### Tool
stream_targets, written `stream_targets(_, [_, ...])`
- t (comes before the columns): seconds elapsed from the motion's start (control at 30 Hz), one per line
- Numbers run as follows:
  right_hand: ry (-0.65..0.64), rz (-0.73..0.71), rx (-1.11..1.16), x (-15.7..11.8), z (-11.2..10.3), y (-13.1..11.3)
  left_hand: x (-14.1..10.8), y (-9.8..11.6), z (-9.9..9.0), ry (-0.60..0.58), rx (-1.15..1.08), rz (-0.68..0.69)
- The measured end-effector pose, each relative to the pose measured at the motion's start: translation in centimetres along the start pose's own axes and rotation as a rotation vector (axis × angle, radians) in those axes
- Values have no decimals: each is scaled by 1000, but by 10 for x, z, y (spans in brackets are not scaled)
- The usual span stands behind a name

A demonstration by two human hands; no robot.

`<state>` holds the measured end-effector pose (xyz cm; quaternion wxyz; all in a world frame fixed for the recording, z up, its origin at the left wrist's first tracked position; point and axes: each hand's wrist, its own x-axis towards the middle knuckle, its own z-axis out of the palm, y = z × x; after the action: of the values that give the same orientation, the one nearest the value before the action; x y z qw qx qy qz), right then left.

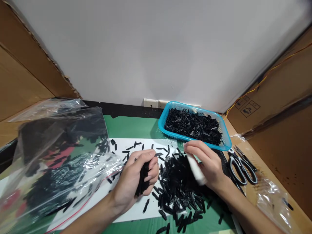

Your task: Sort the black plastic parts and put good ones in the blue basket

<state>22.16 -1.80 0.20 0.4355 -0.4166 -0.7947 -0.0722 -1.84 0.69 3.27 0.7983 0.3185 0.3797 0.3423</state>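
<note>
My left hand (143, 172) is curled round a clump of small black pieces, with one piece poking out past the thumb. A heap of the same black pieces (180, 182) lies between my hands on white paper (131, 208) and the green surface. Above the heap's right side, my right hand (204, 162) has its fingers bent round a white object (196, 170), blurred and partly hidden. Behind it, a blue basket (227, 139) holds many more black pieces.
A clear zip bag (65, 169) containing black pieces covers the left side. Scissors (241, 169) and a pointed tool (246, 157) lie at right, near a small plastic bag (274, 201). Cardboard stands on both sides; a wall (156, 48) rises behind.
</note>
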Motion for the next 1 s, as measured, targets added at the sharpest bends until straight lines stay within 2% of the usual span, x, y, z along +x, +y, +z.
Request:
stream_targets(0.2, [43, 182, 164, -4, 3, -9, -2, -9, 1, -53, 94, -46])
stream_targets(0.37, [165, 568, 656, 2, 5, -29, -1, -9, 1, -82, 140, -67])
stream_targets(0.43, [188, 638, 822, 6, 4, -37, 0, -10, 0, -89, 156, -64])
stream_targets(0.6, [183, 635, 981, 9, -2, -47, 0, -14, -4, -107, 206, -72])
stream_targets(0.87, [-76, 640, 952, 2, -7, -44, 1, -16, -5, -116, 269, -25])
stream_targets(1.0, [-108, 650, 929, 3, -8, -45, 1, -16, -3, -138, 265, 12])
